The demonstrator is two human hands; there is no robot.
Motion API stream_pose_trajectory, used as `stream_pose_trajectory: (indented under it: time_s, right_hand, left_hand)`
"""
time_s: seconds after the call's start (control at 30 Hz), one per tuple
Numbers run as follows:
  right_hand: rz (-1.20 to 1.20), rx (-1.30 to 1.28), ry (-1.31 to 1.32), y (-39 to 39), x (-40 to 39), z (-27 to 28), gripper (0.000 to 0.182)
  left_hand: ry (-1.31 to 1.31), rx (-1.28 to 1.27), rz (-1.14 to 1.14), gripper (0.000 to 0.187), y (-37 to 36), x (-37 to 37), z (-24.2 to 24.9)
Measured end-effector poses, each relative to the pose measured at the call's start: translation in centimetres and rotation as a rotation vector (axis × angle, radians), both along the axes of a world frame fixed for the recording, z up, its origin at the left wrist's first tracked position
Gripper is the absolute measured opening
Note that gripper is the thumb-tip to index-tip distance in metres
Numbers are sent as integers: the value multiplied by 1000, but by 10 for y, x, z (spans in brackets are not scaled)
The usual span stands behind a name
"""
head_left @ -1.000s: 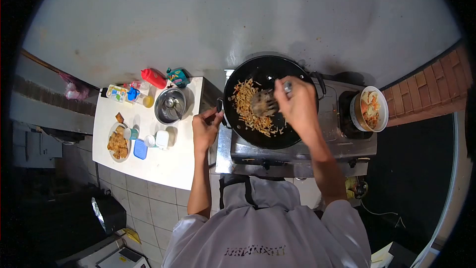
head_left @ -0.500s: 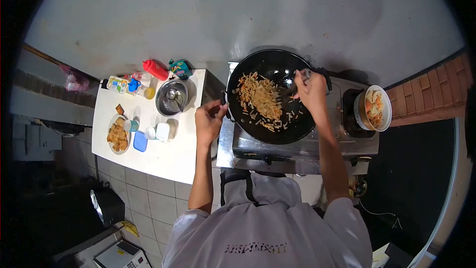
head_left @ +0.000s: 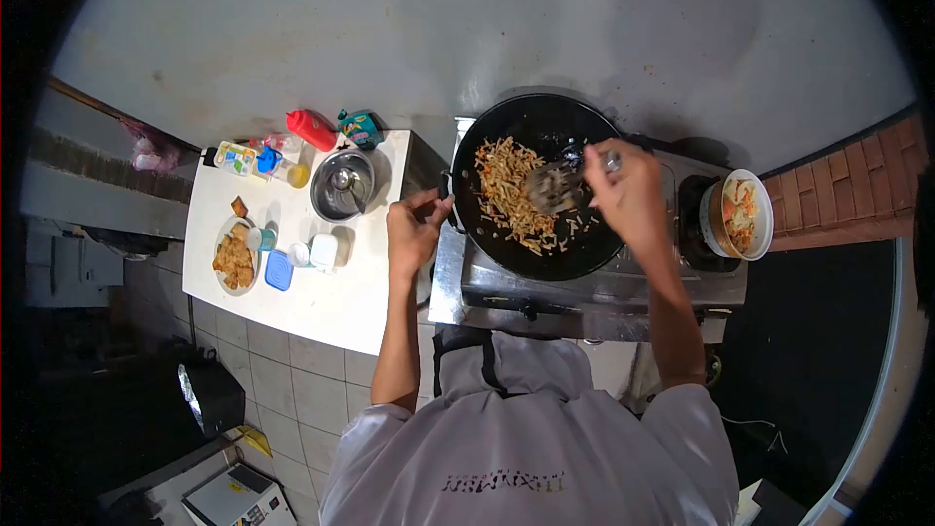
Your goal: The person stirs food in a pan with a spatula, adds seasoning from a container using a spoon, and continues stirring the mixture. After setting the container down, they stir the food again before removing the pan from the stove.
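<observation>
Wall (head_left: 438, 29) is spanning the upper part of the frame, above everything else. White table (head_left: 360, 307) is filling the left of centre, and a metal stove (head_left: 584, 298) is stretching from the centre toward the right. Resting on the stove, just right of the frame's centre, the black wok (head_left: 536, 113) is holding shredded food (head_left: 516, 190), which is lying mostly across its left and lower parts. A white bowl (head_left: 766, 219) of mixed food is standing farther right, over the stove's right end.

Right hand (head_left: 628, 197) is reaching over the wok's right side, its fingers closing around the handle of a spatula. Left hand (head_left: 414, 234) is keeping to the wok's left edge, thumb and fingers pinching the side handle (head_left: 447, 182).

On the table, a steel bowl (head_left: 326, 200) is sitting at the upper right, nearest the left hand among the table's things, with a spoon (head_left: 342, 178) leaning inside. A plate (head_left: 223, 237) of browned pieces is lying lower left. The spatula's head (head_left: 553, 187) is blurring as it is touching the food near the wok's middle. A red bottle (head_left: 310, 130) and a green packet (head_left: 360, 129) are occupying the table's upper edge, while a blue lid (head_left: 279, 271) is lying right of the plate.
</observation>
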State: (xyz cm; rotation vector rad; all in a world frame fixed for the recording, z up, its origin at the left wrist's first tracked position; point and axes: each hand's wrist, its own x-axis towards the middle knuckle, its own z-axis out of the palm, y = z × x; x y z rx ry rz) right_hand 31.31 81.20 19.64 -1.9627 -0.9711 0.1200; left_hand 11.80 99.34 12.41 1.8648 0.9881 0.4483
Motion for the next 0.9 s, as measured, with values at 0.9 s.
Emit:
stream_pose_trajectory:
  time_s: [0.9]
  right_hand:
    - [-31,23,-217,17,-60,-21,14]
  left_hand:
    - [-135,-198,-302,37,32,-3,-17]
